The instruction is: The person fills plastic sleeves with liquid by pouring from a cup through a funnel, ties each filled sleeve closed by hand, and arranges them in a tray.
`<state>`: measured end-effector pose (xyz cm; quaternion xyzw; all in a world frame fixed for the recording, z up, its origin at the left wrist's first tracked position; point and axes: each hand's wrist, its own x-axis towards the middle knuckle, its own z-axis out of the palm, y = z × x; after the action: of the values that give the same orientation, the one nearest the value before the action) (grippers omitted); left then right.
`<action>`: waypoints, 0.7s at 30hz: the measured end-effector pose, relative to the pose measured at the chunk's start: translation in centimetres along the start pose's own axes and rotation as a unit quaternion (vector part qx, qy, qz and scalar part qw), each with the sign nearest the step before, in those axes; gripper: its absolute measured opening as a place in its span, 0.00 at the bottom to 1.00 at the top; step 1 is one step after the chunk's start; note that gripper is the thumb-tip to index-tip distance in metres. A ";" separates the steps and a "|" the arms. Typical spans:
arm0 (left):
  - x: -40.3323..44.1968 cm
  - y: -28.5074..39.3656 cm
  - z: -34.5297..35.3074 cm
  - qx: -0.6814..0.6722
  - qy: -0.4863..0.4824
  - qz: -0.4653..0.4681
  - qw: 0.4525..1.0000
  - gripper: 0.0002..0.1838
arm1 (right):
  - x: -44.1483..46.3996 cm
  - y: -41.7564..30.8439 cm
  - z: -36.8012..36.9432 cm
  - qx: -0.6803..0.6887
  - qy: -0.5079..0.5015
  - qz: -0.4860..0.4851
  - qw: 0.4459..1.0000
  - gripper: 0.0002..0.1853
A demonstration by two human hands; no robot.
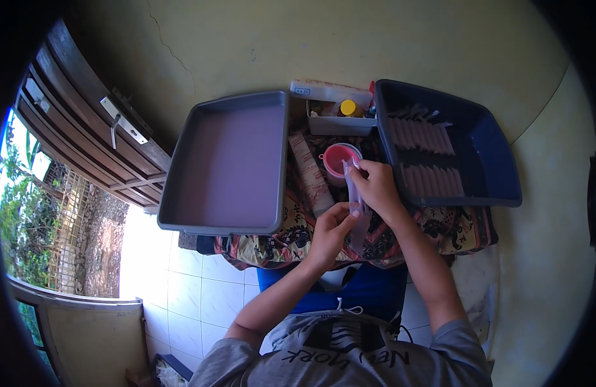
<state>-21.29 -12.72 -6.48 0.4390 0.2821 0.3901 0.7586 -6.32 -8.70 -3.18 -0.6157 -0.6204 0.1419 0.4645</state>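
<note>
My right hand [375,184] pinches the top of a long, narrow clear plastic bag [354,195] beside a pink cup [336,155]. Lower down, my left hand [331,231] has its thumb and fingers closed on the same bag, which hangs over the table's front edge. Whether the bag has anything in it is hard to tell. The pink cup seems to sit in a pale container, its mouth upward just beyond my right fingers. To its left lies a long clear plastic packet [309,171] with reddish print.
A grey tray [283,161] with a flat purplish surface stands left. In a dark blue bin [488,164] at right, filled pinkish plastic tubes [433,180] lie in two rows. Behind is a small box [340,126] with a yellow-capped bottle [349,108]. Patterned cloth [298,242] covers the table.
</note>
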 end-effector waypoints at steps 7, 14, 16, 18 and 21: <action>-0.3 0.5 -0.3 0.057 -0.019 0.021 0.998 0.14 | -1.2 -2.3 -2.6 0.052 -0.025 -0.021 0.998 0.12; 0.8 2.7 0.0 0.057 -0.020 0.134 0.989 0.14 | -2.3 -5.6 -5.4 0.096 -0.062 -0.109 0.987 0.08; 1.4 3.3 -0.2 0.069 -0.006 0.168 0.983 0.13 | -2.4 -5.9 -5.7 0.093 -0.078 -0.119 0.985 0.07; 1.5 4.1 0.0 0.046 -0.002 0.179 0.983 0.11 | -2.3 -5.9 -5.8 0.096 -0.067 -0.138 0.983 0.07; 1.5 5.4 0.0 0.079 0.004 0.209 0.975 0.08 | -1.9 -5.8 -6.0 0.116 -0.050 -0.149 0.981 0.07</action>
<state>-22.33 -9.84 -1.78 0.5448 0.2171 0.5186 0.6222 -5.81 -13.97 3.55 -0.4502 -0.7069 0.1726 0.5175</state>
